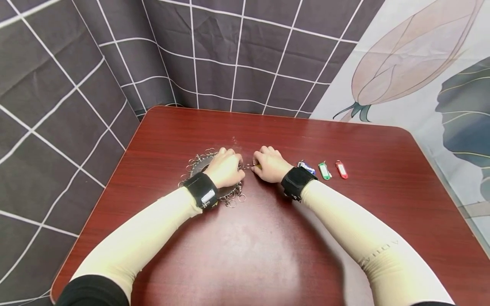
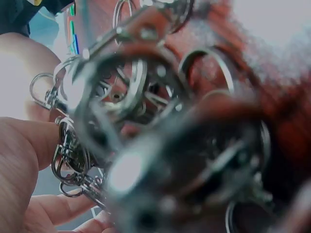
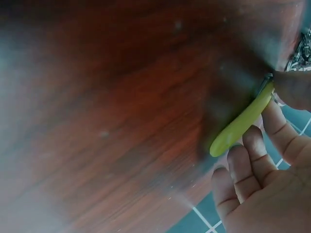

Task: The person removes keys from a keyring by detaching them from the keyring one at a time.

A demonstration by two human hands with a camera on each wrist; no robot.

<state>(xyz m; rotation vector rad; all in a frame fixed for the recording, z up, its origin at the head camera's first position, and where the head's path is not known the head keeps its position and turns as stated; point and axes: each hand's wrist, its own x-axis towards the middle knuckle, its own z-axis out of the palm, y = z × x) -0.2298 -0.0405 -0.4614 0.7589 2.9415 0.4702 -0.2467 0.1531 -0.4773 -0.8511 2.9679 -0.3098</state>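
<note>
Sleeved forearms reach up the table (image 1: 344, 140) to two hands that meet near its middle. Left hand (image 1: 226, 168) rests over a heap of metal rings (image 1: 233, 197), its fingers curled round a small clip (image 1: 248, 166) drawn from the heap; the left wrist view shows rings and clasps tangled close against the fingers (image 2: 29, 145). Right hand (image 1: 269, 165) pinches a yellow tag (image 3: 242, 121) by its ring end, thumb above, the other fingers loosely curled beneath. Tag and clip sit between the two hands, just above the table. Blue (image 1: 306, 166), green (image 1: 324, 171) and red (image 1: 341, 169) tags lie in a row to the right. Judging from this, the step in hand is joining a ring to the yellow tag; the next move calls for steadying the tag and working the ring through its eye.
</note>
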